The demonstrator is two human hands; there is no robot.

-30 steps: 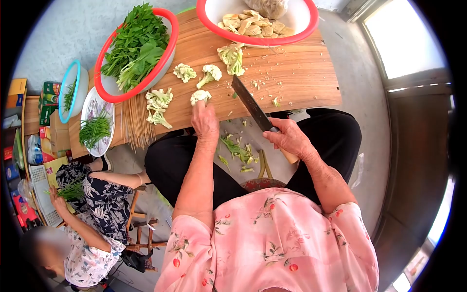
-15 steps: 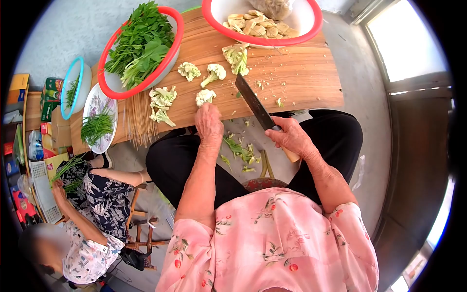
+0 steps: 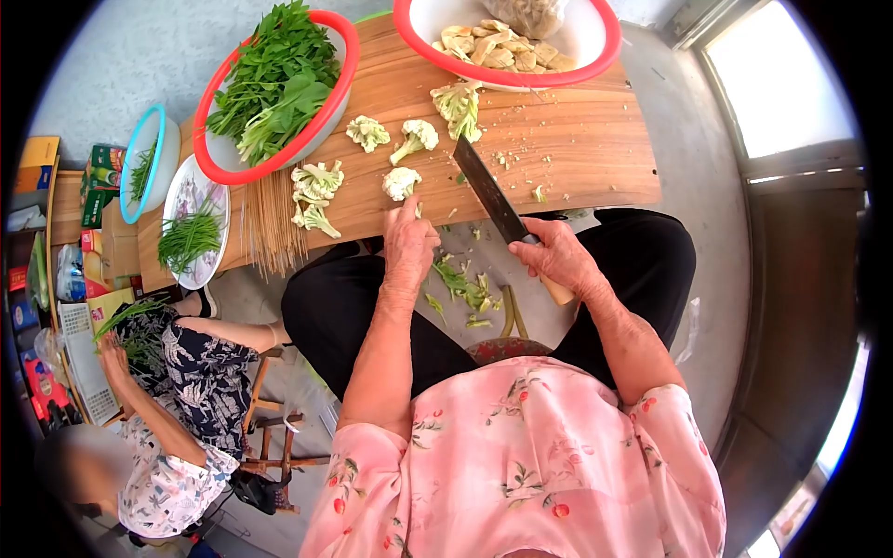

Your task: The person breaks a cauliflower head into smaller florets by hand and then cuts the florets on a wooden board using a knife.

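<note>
My right hand (image 3: 555, 253) grips a large dark-bladed knife (image 3: 486, 190) by its wooden handle, blade angled up and left over the table's near edge. At that edge my left hand (image 3: 409, 244) has its fingers drawn together around something small and pale, too small to make out. Just beyond its fingertips lies a cauliflower floret (image 3: 401, 183). Two more florets (image 3: 368, 133) (image 3: 418, 138) rest behind it, and a larger cauliflower piece (image 3: 458, 110) is near the knife tip. Further left, a cluster of florets (image 3: 317, 182) sits beside thin wooden sticks (image 3: 272, 223).
Around the wooden table (image 3: 586, 149) stand a red-rimmed bowl of leafy greens (image 3: 212, 158), a red-rimmed bowl of pale slices (image 3: 603, 67) and a plate of cut greens (image 3: 221, 244). Trimmings (image 3: 465, 286) litter the floor. A seated person (image 3: 177, 474) handles green stems at lower left.
My left hand has drawn back slightly from the floret, which now lies apart from the fingertips. The table appears shifted slightly right in view. The other person's hand and stems have moved.
</note>
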